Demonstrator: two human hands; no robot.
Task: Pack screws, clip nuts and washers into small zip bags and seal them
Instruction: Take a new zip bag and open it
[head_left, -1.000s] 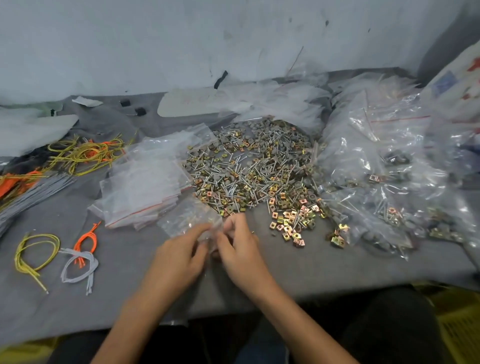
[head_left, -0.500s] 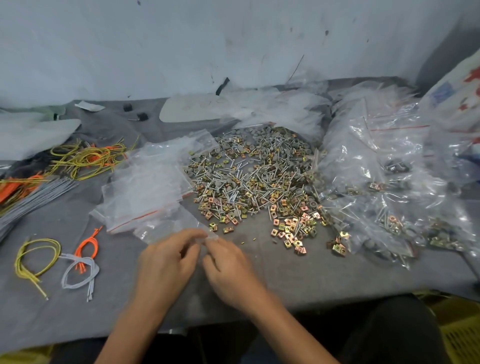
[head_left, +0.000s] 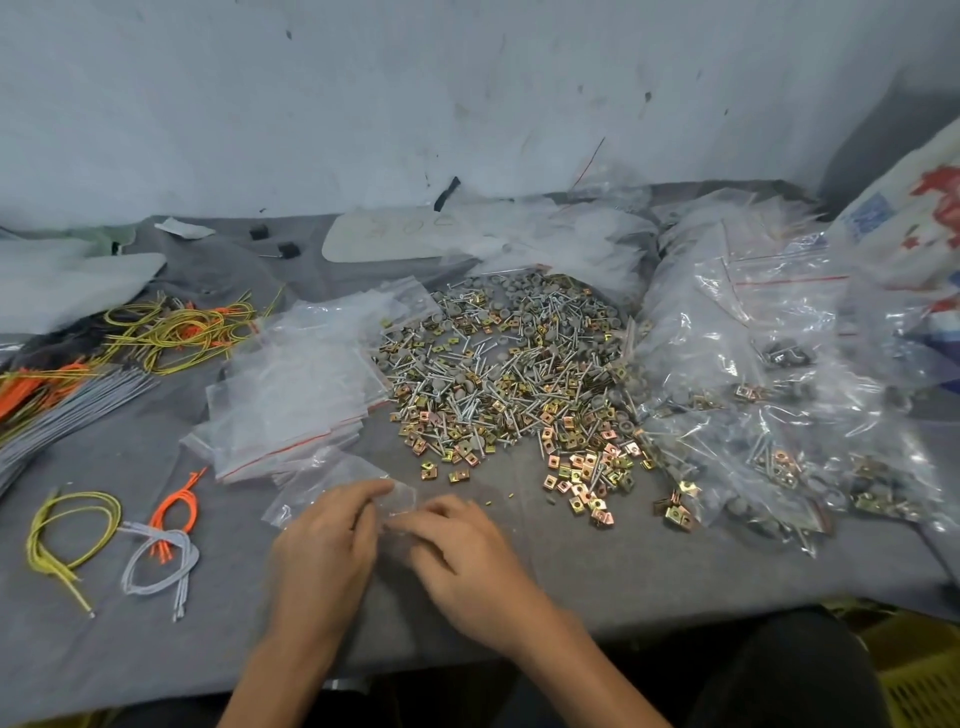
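One small zip bag (head_left: 323, 483) is what matters here. It is a clear, empty-looking pouch lying flat on the grey cloth (head_left: 571, 571) near the table's front edge, just in front of the stack of empty zip bags (head_left: 296, 395). Both hands work at its right end. The left hand (head_left: 324, 545) curls its fingers over the film and seems to pinch it. The right hand (head_left: 457, 540) comes in from the other side, fingertips nipping the same edge. That spot is blurred, so I cannot tell whether the mouth is parted.

From where I stand the film looks thin, limp and nearly weightless, and slippery enough for its two sides to cling together. I reckon the ribbed zip strip is the firmest part, so the best hold is one lip in each hand. Once filled, the bag will sag, and screw points could prick it, so it should then be cradled from below.

Just beyond the hands lies the pile of screws, clip nuts and washers (head_left: 509, 374), the brassy clip nuts nearest. To the right is a heap of filled bags (head_left: 753, 405). To the left lie yellow wire loops (head_left: 67, 525), orange ones (head_left: 176, 501) and grey ones (head_left: 156, 558).
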